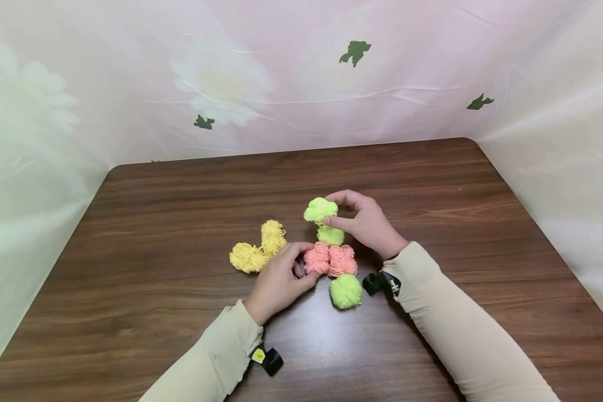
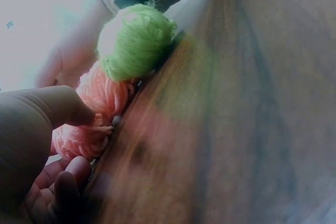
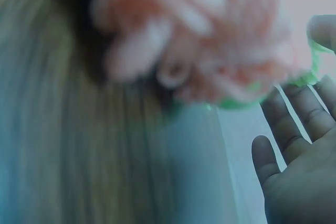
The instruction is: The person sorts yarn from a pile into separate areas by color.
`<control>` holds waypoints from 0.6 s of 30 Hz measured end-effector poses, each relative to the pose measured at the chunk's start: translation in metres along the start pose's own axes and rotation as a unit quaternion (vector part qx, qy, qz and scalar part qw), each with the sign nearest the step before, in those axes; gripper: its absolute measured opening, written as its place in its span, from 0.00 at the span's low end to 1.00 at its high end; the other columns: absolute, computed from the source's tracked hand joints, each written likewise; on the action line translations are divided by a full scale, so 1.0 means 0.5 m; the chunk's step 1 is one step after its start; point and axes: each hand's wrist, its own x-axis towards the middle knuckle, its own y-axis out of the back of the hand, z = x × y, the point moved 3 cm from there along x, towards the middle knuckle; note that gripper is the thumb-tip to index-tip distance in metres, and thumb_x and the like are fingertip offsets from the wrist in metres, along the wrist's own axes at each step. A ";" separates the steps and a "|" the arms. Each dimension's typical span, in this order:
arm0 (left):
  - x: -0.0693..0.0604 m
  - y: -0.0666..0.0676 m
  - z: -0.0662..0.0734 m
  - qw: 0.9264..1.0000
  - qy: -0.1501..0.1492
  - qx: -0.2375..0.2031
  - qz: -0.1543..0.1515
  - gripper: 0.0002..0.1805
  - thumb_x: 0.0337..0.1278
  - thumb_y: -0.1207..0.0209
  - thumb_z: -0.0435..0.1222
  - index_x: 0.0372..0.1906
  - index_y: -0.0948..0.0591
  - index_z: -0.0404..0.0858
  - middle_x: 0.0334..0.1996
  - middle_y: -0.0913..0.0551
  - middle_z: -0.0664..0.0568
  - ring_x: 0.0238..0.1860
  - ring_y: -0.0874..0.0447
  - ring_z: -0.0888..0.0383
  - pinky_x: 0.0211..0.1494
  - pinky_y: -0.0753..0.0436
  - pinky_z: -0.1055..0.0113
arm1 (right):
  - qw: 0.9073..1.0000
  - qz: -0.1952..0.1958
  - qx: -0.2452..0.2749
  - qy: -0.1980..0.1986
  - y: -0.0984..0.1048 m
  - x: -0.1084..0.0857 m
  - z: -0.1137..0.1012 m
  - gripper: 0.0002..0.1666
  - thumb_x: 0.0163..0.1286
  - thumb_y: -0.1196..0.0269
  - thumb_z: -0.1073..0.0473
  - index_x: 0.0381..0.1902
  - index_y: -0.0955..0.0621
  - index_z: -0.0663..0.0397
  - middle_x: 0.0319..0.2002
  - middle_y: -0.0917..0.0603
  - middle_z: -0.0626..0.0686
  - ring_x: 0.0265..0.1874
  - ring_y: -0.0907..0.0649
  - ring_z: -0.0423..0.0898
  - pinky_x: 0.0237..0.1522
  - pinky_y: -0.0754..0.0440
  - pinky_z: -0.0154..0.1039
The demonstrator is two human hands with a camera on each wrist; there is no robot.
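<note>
Between its thumb and fingers, the left hand (image 1: 281, 282) grips the left part of a pink yarn bundle (image 1: 343, 261), which lies on the table. At the far side, the right hand (image 1: 369, 222) pinches the upper end of a bright green yarn bundle (image 1: 320, 210); its lower lobe (image 1: 330, 235) touches the pink yarn. A round green yarn piece (image 1: 345, 291) sits against the near side of the pink one. The left wrist view has the left thumb across the pink yarn (image 2: 105, 94), beside the green ball (image 2: 137, 41). Blurred pink yarn (image 3: 194, 30) fills the top of the right wrist view.
Two yellow yarn lobes (image 1: 247, 258) lie just left of the left hand, partly behind it. The brown wooden table (image 1: 171, 212) meets a pale floral cloth (image 1: 281, 72) at its back and sides.
</note>
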 end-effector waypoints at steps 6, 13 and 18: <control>0.003 0.000 0.001 1.000 -0.002 -0.002 0.000 0.26 0.52 0.29 0.38 0.58 0.21 0.42 0.33 0.24 0.56 0.29 0.24 0.65 0.33 0.25 0.69 | 0.999 0.024 0.011 -0.017 0.037 -0.008 0.026 0.24 0.62 0.26 0.54 0.55 0.18 0.49 0.49 0.14 0.49 0.48 0.17 0.46 0.50 0.20 0.40; 0.002 0.003 0.001 1.000 0.004 -0.007 0.002 0.26 0.52 0.29 0.37 0.58 0.21 0.43 0.32 0.24 0.58 0.29 0.25 0.66 0.33 0.25 0.68 | 0.997 0.066 0.007 -0.035 0.079 -0.019 0.052 0.24 0.62 0.26 0.55 0.55 0.18 0.53 0.46 0.15 0.49 0.44 0.19 0.46 0.42 0.22 0.33; 0.002 0.003 -0.002 1.000 0.003 -0.007 -0.004 0.26 0.52 0.29 0.38 0.58 0.21 0.43 0.32 0.24 0.57 0.29 0.25 0.66 0.34 0.25 0.68 | 0.994 0.096 0.004 -0.048 0.114 -0.026 0.068 0.25 0.61 0.25 0.54 0.55 0.18 0.52 0.43 0.15 0.50 0.43 0.20 0.47 0.41 0.23 0.33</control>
